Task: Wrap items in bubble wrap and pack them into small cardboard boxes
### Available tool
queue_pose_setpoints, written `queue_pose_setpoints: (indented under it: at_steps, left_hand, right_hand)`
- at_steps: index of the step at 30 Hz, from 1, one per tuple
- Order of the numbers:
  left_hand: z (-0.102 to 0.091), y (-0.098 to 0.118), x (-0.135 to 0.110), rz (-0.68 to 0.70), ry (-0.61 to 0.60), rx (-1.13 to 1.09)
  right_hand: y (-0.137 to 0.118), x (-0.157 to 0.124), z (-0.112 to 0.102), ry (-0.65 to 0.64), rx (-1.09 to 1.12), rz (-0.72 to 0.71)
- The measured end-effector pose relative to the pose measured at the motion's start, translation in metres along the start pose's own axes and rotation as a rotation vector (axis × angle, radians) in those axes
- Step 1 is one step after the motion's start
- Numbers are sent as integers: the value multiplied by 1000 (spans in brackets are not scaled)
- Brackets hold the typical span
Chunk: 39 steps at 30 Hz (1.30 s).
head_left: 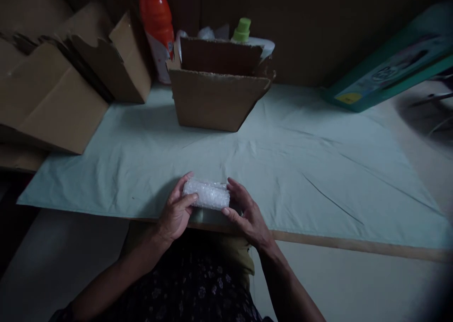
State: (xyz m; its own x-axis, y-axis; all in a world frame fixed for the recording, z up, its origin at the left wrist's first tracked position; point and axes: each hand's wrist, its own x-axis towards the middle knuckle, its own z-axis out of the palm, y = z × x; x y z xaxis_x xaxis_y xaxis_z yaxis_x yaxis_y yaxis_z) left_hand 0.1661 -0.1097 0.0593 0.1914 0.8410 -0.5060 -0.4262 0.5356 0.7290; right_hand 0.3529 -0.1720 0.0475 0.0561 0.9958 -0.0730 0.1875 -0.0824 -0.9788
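A small bundle wrapped in clear bubble wrap point(207, 194) is held between both hands just above the near edge of a pale green cloth point(300, 171). My left hand point(176, 208) grips the bundle's left end, thumb on top and fingers curled behind. My right hand point(244, 211) closes on the right end with thumb below and fingers over the top. What is inside the wrap is hidden.
An open cardboard box point(217, 97) stands at the back centre, with an orange bottle point(156, 27) and a green-capped bottle point(242, 30) behind it. Several folded cardboard boxes point(56, 90) lie at the left. A teal flat box point(392, 62) leans at the right.
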Motion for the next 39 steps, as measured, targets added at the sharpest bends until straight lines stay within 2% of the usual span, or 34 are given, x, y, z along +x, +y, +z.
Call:
queue_pose_setpoints:
  at_steps: [3,6,7,9,11,13,14,16,19,21,23,25,28,30,32,34,36,39]
  left_hand:
    - [-1,-3,1,12,-74,82]
    - [-1,13,11,104,-254,319]
    - [2,24,18,209,-301,437]
    - [12,57,37,555,-315,709]
    - [31,96,64,987,-194,977]
    - [55,133,95,1278,-101,1200]
    - [67,149,110,1338,-73,1303]
    - [87,170,136,1363,-41,1475]
    - [100,180,153,1316,-20,1626]
    - [97,176,146,1338,-27,1665]
    - [86,168,125,1399,-35,1670]
    - [71,158,94,1454,-34,1663]
    - [48,141,40,1480,-51,1660]
    - [35,130,8,1483,-64,1646]
    - [25,119,-13,1486,-66,1618]
    - [20,112,-25,1483,-63,1597]
    - [18,108,-28,1473,-62,1589]
    - [17,107,-28,1479,-65,1561]
  right_hand:
    - [-3,6,0,-23,211,124]
    - [-6,11,-3,64,270,111]
    - [-7,11,-6,103,275,96]
    - [-8,11,-15,157,270,74]
    - [-7,9,-26,186,237,68]
    - [-6,6,-35,197,180,70]
    - [-5,5,-39,200,151,67]
    - [-3,2,-46,211,102,55]
    - [-4,0,-58,232,47,27]
    - [-9,-1,-70,265,13,-3]
    - [-21,-2,-85,316,-10,-46]
    - [-40,-3,-100,380,-16,-108]
    - [-83,-4,-118,502,-40,-232]
    - [-118,-1,-123,573,-180,-320]
    - [-153,8,-121,607,-494,-418]
    - [-181,25,-111,535,-856,-519]
    - [-199,50,-95,347,-1139,-563]
    - [-201,93,-65,47,-1455,-401]
